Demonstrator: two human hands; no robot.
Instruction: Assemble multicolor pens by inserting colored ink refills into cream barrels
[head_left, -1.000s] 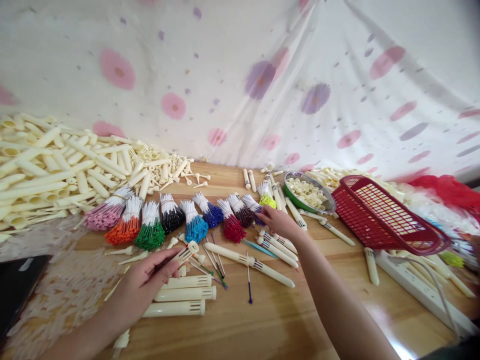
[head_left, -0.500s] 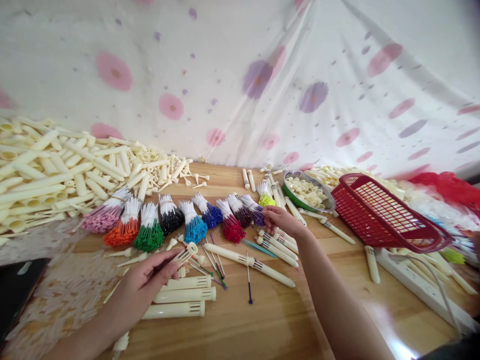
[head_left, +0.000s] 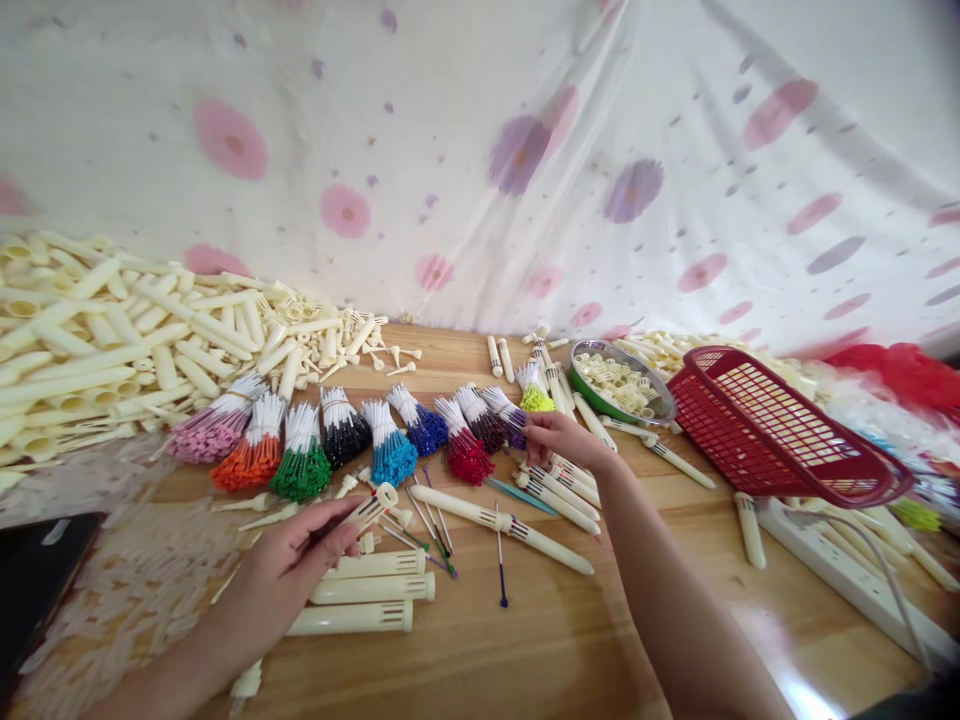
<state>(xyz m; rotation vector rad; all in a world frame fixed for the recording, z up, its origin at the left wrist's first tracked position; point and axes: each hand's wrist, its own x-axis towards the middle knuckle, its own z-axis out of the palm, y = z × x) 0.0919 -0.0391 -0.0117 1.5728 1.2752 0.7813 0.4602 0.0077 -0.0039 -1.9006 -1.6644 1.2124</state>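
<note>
My left hand (head_left: 300, 555) is closed around a cream slotted pen barrel (head_left: 373, 507), its round open end pointing up and to the right. My right hand (head_left: 561, 438) reaches to a bundle of purple-tipped pen refills (head_left: 504, 412); its fingers are pinched at the coloured ends, and whatever lies between them is hidden. Left of that bundle stand more refill bundles, among them red (head_left: 469, 450), light blue (head_left: 393, 455), green (head_left: 301, 465) and orange (head_left: 247, 462). Below them lie an assembled cream pen (head_left: 469, 512), a loose purple-tipped refill (head_left: 502, 570) and several slotted barrels (head_left: 375, 590).
A heap of cream pen tubes (head_left: 97, 340) fills the left back. Toward the right are a green-sided bowl of small cream parts (head_left: 619, 385), a tilted red basket (head_left: 787, 425) and a white power strip (head_left: 847, 580). A dark flat device (head_left: 41, 590) lies at the left edge.
The whole view has shifted very slightly. Both hands keep nearly the same place, the left with the pen barrel, the right at the purple-tipped bundle.
</note>
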